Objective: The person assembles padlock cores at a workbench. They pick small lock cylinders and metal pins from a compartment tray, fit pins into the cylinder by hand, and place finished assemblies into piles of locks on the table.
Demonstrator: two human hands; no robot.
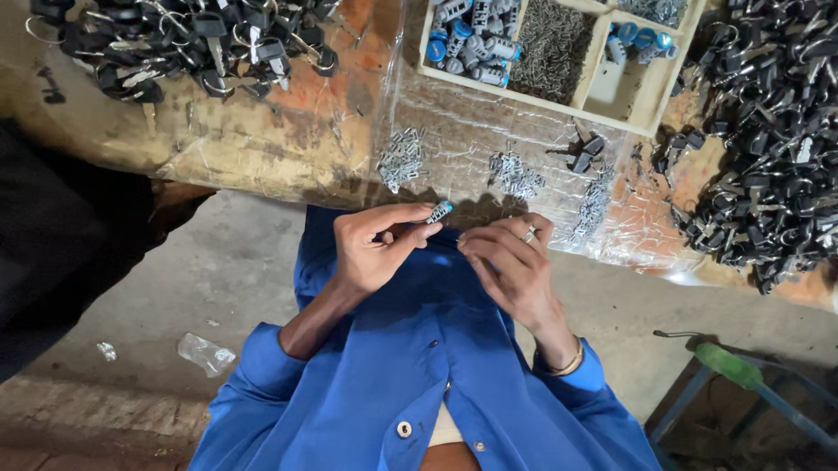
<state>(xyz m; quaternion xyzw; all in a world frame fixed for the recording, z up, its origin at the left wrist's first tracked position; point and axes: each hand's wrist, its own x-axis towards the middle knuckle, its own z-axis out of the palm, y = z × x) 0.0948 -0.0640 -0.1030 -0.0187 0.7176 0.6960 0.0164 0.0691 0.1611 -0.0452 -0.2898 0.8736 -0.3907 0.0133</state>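
Assembly mid-way: left hand [369,247] pinches one small silver lock cylinder with blue cap [439,211] at frame centre; right hand [511,264] fingers curl beside it, grip contents unclear. Three loose heaps of small metal parts [402,158] lie on the plastic-covered counter [252,141]. Wooden compartment tray [595,58] at top holds roughly a dozen-plus cylinders. Two black key piles [787,140] uncounted.
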